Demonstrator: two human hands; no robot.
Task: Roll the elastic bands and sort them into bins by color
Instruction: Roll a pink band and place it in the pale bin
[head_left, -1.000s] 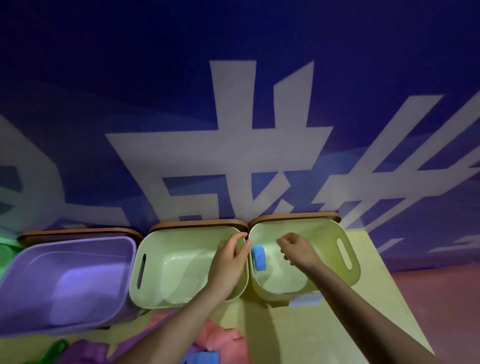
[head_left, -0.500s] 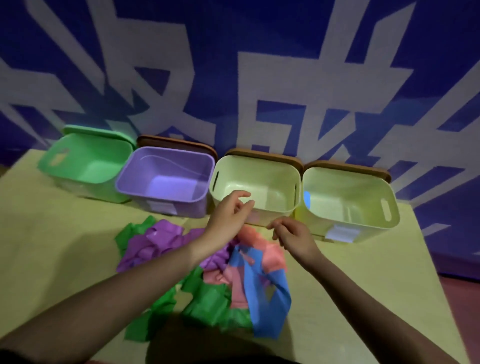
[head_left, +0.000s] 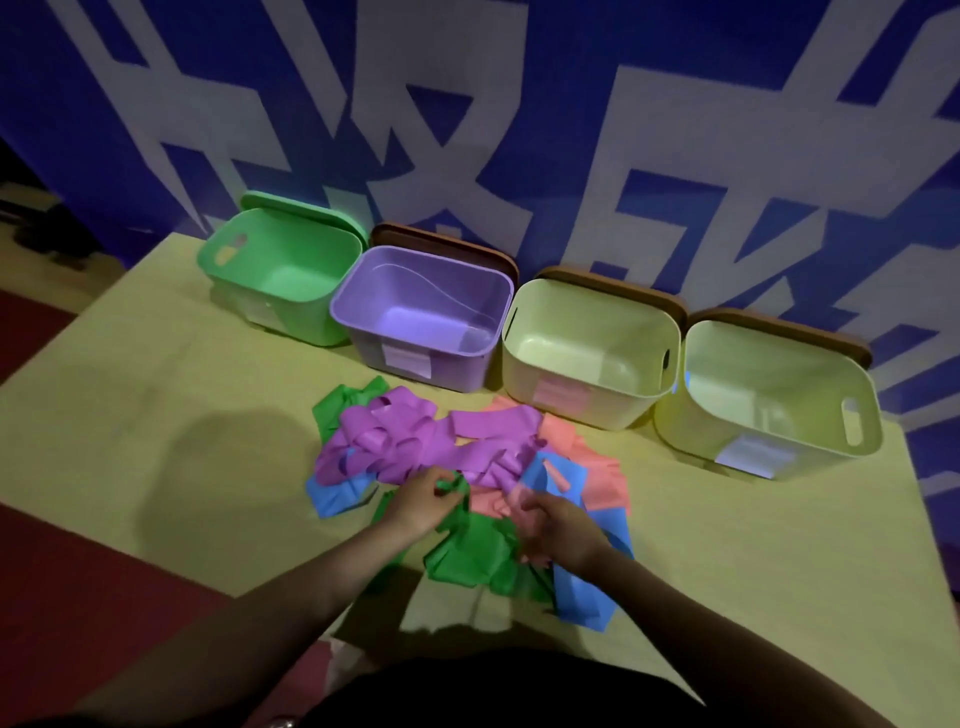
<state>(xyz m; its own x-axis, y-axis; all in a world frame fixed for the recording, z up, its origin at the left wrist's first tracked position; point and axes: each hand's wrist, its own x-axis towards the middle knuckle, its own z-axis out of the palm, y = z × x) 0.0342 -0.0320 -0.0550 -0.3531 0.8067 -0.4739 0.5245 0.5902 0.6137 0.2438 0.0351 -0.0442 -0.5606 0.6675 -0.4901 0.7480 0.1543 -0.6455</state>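
Bands (head_left: 467, 467) lie in one tangled heap on the yellow table (head_left: 182, 426), in front of the row of bins: purple strips on the far side, green ones nearest me, salmon-pink to the right, blue poking out at the left edge and down the right side. None of them looks rolled from where I watch.

My left hand (head_left: 423, 501) sits on the near-left part of the heap, and I see its fingers curled, pinching a green band (head_left: 470, 545) where that strip rises out of the pile. My right hand (head_left: 558, 525) rests on the pink and blue strips just beside it; its fingers are bent down into the material, but I cannot tell whether they actually grip anything. The two hands are close together, not touching.

Along the back of the table stand four open bins, side by side: a green bin (head_left: 283, 270) at far left, a purple bin (head_left: 423, 317) next, then a pale bin (head_left: 589, 343) and a second pale bin (head_left: 769, 389) at far right. The three right-hand bins each carry a pale label on the front wall. A small blue patch shows at the left inner wall of the rightmost bin. Behind them hangs a blue wall (head_left: 519, 104) with large white characters.
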